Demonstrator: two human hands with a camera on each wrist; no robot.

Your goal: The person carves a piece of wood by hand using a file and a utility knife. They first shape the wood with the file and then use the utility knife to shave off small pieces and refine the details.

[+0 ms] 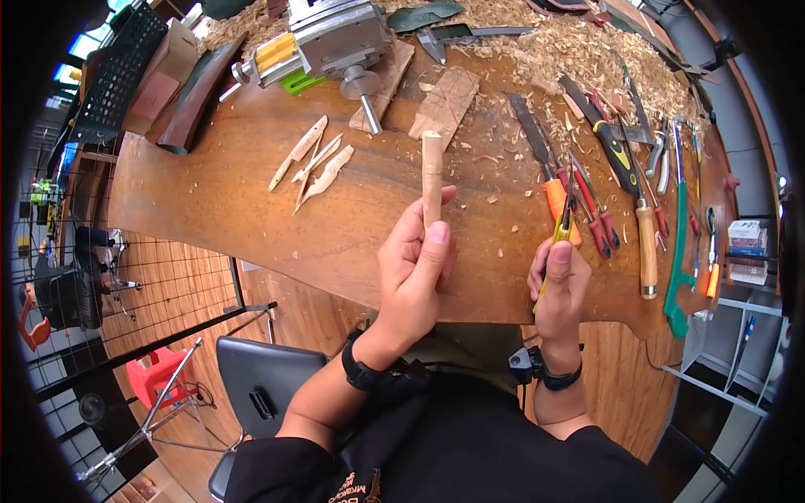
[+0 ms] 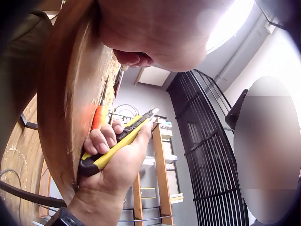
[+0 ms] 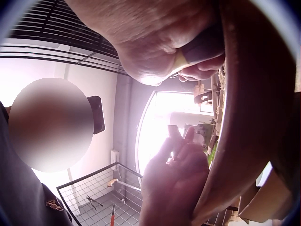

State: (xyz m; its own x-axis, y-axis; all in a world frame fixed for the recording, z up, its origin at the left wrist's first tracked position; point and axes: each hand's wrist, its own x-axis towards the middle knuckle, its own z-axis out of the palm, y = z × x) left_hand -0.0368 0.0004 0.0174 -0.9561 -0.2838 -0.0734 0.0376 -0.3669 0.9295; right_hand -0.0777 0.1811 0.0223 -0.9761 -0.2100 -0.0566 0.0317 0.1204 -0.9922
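My left hand (image 1: pixel 411 272) grips a short, pale wooden stick (image 1: pixel 432 172) near its lower end. The stick stands nearly upright in the head view, with a ring-like mark partway up. A yellow-and-black utility knife (image 2: pixel 123 145) is in my right hand (image 1: pixel 563 289), fingers curled round its handle. Its blade end points up and away from me, beside the thumb. Both hands are over the near edge of the wooden table (image 1: pixel 218 201), a little apart, and the knife is off to the right of the stick. In the right wrist view the knife is mostly hidden by the hand.
Carved wooden pieces (image 1: pixel 329 178) lie at left, below a metal vise (image 1: pixel 340 42). A flat wood piece (image 1: pixel 446 105) with drawn lines is beyond the stick. At right lie chisels, a file (image 1: pixel 530 126), a green-handled saw (image 1: pixel 677 251) and other tools. Wood shavings (image 1: pixel 579 54) cover the far side.
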